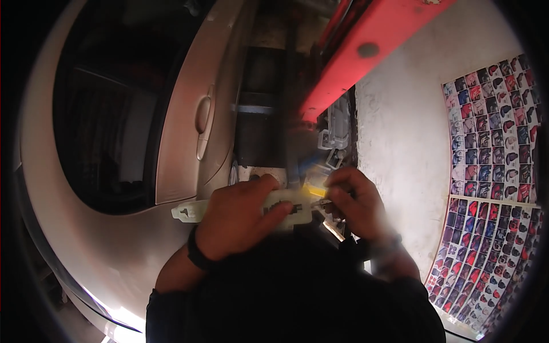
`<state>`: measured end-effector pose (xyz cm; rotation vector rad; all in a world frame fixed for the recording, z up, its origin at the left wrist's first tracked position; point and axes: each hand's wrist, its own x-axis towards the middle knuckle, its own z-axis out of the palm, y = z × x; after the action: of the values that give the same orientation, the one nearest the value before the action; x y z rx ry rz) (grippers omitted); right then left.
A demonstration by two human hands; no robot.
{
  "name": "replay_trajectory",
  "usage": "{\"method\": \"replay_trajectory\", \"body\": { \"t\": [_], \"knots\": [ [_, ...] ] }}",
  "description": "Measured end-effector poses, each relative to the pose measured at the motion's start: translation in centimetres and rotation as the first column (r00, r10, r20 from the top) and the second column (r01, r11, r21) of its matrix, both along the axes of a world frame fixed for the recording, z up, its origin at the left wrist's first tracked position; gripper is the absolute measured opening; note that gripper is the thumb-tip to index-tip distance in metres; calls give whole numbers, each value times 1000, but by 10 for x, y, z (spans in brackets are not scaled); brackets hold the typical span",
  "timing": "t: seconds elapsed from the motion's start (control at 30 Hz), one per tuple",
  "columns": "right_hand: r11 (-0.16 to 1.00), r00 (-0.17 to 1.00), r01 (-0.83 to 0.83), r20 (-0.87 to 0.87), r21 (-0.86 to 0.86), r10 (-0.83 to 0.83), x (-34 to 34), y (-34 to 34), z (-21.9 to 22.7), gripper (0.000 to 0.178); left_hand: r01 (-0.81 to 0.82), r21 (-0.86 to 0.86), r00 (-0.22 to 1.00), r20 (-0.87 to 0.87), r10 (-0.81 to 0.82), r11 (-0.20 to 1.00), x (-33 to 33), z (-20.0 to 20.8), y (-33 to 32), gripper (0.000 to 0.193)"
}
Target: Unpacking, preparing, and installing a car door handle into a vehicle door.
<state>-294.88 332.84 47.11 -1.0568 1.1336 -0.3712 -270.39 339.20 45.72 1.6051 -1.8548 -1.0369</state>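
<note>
- Cream-white, long moulded plastic part [269, 208] is clamped in the left hand [237, 220].
- Just right of that grip, a small metal piece [321, 202] is pinched by the right hand [357, 203] against the part's end; seating looks unfinished.

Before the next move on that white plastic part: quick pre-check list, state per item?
1. Left hand grips the white plastic part across its middle: ok.
2. Right hand pinches at the part's right end, beside a yellow piece: ok.
3. What the right hand's fingertips hold: cannot tell, blurred and small.
4. Part's left end sticks out free past the left hand, in front of the beige car body: ok.
5. Lighting on the work: not ok, dim, details of the part hard to read.
6. Red beam overhead is apart from both hands: ok.
</note>
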Motion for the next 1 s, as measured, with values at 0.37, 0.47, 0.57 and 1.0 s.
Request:
{"method": "replay_trajectory", "body": {
  "t": [0.37,0.47,0.57,1.0],
  "knots": [
    [980,993,-80,68,-182,93,35,-50,-10,25,152,184,988,8,-156,971,36,-11,-55,30],
    [941,983,-166,25,-293,181,33,-64,-15,26,154,241,988,-66,-142,958,37,-11,-72,32],
    [978,981,-193,-8,-83,193,26,-88,-16,28,226,263,973,-117,-201,938,36,-13,-93,31],
    [952,975,-176,87,-249,203,10,-149,-26,26,287,310,951,-206,-230,907,22,-22,-160,34]
  ]
}}
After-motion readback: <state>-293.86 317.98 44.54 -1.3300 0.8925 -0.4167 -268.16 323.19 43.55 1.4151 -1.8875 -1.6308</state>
